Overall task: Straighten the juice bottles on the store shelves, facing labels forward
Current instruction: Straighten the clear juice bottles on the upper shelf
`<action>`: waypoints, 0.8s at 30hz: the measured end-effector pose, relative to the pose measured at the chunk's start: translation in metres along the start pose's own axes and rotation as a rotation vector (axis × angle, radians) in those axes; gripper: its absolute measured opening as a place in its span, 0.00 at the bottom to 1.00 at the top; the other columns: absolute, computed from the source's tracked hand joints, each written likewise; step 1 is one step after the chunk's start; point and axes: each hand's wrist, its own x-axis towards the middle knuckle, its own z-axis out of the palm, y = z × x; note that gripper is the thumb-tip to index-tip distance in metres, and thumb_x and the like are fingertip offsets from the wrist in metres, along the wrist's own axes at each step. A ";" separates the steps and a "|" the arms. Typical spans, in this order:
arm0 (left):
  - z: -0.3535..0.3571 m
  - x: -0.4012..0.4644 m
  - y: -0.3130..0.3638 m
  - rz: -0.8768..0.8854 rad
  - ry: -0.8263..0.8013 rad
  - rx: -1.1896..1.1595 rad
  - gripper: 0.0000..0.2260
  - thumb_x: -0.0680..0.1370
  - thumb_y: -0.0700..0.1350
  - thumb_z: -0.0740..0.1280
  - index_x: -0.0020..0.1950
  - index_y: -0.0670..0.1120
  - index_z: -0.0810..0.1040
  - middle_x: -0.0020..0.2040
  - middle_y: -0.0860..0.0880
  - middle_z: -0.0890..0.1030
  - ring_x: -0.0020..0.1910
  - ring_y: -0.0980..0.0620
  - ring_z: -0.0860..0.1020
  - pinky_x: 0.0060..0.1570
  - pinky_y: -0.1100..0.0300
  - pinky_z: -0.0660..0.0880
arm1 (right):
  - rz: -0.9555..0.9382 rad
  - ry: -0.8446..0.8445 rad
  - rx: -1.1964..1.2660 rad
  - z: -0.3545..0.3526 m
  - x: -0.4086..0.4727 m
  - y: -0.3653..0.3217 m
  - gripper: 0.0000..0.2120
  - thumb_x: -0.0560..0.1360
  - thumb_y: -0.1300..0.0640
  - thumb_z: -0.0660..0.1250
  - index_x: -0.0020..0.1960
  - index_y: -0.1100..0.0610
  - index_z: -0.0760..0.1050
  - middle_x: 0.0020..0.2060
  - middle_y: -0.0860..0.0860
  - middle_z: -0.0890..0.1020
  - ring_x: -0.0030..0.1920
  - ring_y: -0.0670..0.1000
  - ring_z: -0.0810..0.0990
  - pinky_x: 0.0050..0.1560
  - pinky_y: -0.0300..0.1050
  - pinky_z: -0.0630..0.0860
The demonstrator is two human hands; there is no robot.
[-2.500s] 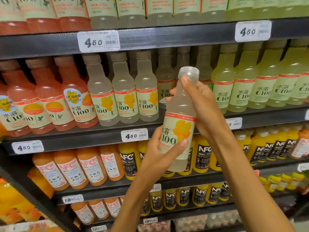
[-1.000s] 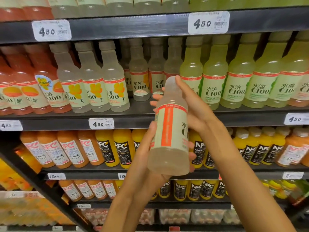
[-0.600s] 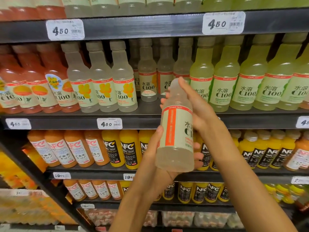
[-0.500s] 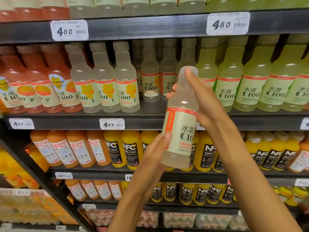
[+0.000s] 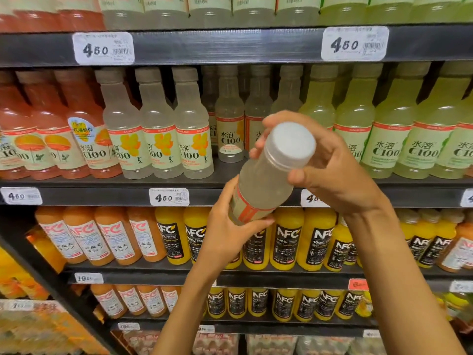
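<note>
- Bottle [image 5: 266, 180] of pale, cloudy juice is held in the air in front of the shelves, tilted so that its white cap [image 5: 290, 144] is turned toward the camera and its base points down and left.
- The lower, labelled part is gripped by the left hand [image 5: 227, 231], fingers and thumb curled round it; only a cream label with a red stripe is seen there.
- The neck just under the cap is pinched by the right hand [image 5: 330, 165], thumb on the near side and fingers wrapped behind.
- On the middle shelf [image 5: 102, 196] behind, three pale bottles [image 5: 158, 139] are lined up at the front edge, with red-orange bottles [image 5: 51, 139] to their left and yellow-green ones [image 5: 389, 139] to the right.
- Between those rows a gap is left at the front; two pale bottles [image 5: 229, 129] are set farther back there.
- Price tags [image 5: 169, 197] marked 4.50 are fixed to the shelf edges.
- Orange and yellow NFC bottles [image 5: 169, 237] are stocked on the shelves below.
</note>
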 end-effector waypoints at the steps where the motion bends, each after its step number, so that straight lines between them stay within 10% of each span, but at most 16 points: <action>1: -0.001 0.001 0.000 0.010 -0.013 -0.002 0.34 0.65 0.39 0.78 0.64 0.57 0.68 0.57 0.59 0.78 0.57 0.64 0.76 0.49 0.73 0.73 | -0.008 -0.007 -0.007 0.001 0.000 0.001 0.26 0.67 0.48 0.75 0.62 0.52 0.74 0.56 0.47 0.79 0.57 0.54 0.77 0.60 0.50 0.71; 10: 0.001 -0.008 -0.004 -0.124 -0.262 -0.221 0.22 0.62 0.59 0.77 0.54 0.58 0.80 0.53 0.53 0.84 0.55 0.52 0.81 0.50 0.62 0.77 | 0.125 0.122 0.151 -0.001 0.015 0.016 0.30 0.73 0.43 0.64 0.70 0.57 0.65 0.49 0.53 0.82 0.51 0.54 0.81 0.53 0.48 0.77; 15: 0.006 -0.003 -0.007 -0.215 -0.161 -0.298 0.15 0.71 0.57 0.69 0.54 0.52 0.80 0.49 0.52 0.85 0.49 0.54 0.83 0.43 0.68 0.77 | 0.393 0.352 0.216 -0.003 0.033 0.041 0.22 0.78 0.47 0.59 0.62 0.63 0.70 0.43 0.56 0.82 0.44 0.55 0.83 0.44 0.45 0.81; 24: 0.004 0.048 -0.011 -0.088 -0.007 -0.120 0.23 0.73 0.47 0.72 0.66 0.54 0.69 0.57 0.58 0.80 0.56 0.64 0.78 0.50 0.72 0.74 | 0.308 0.585 0.125 -0.016 0.080 0.046 0.16 0.78 0.49 0.63 0.55 0.62 0.75 0.42 0.54 0.85 0.41 0.49 0.84 0.41 0.40 0.81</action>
